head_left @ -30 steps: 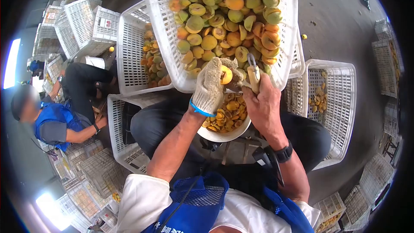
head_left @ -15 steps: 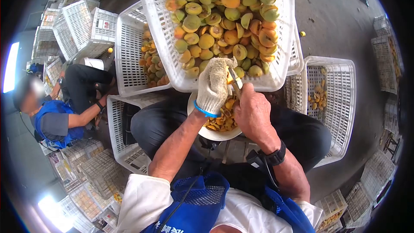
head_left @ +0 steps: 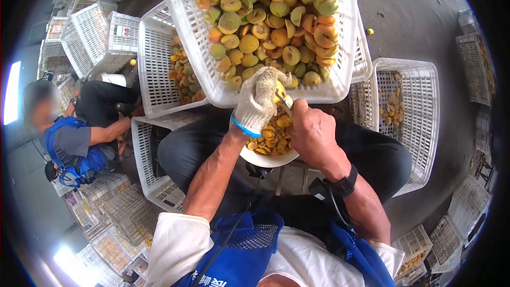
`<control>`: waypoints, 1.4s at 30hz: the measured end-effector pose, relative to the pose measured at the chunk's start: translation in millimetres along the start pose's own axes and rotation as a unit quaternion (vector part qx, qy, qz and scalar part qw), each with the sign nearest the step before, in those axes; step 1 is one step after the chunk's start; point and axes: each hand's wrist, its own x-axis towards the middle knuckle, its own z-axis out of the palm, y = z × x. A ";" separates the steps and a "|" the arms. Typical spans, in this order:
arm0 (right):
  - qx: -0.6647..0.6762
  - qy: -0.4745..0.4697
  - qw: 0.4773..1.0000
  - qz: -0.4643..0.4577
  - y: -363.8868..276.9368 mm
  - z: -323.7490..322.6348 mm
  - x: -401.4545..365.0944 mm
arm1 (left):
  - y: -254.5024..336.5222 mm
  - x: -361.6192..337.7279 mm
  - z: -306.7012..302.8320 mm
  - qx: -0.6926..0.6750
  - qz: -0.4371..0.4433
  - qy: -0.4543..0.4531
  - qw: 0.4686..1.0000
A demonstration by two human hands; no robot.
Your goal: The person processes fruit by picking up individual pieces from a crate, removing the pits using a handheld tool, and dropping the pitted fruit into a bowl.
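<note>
My left hand, in a pale knitted glove with a blue cuff edge, is closed around a yellow peach half. Bare, my right hand grips a small metal-bladed tool whose tip meets the fruit; its exact shape is hard to make out. Below both hands, a white bowl between my knees holds yellow-orange pits and scraps. Just beyond my hands stands a white plastic crate full of green, yellow and orange peach halves.
At the left, another crate holds more fruit pieces. A crate on the right contains some yellow pieces. Another person sits at the far left by stacked crates. More crates line the right side.
Both hands have come slightly lower in view, with the blade still at the fruit. The view has shifted a little, and the other person has leaned over.
</note>
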 end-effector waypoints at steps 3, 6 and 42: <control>-0.015 0.007 1.000 0.004 3.4 10.0 2.9 | 2.5 -4.8 11.0 0.061 0.086 0.079 0.991; 0.041 -0.007 0.999 0.013 2.6 13.1 3.1 | -5.0 -7.6 7.5 0.026 0.042 0.054 0.997; 0.582 -0.279 0.749 0.148 6.0 -32.5 -1.9 | 9.7 -17.6 -7.3 0.000 0.054 -0.045 0.998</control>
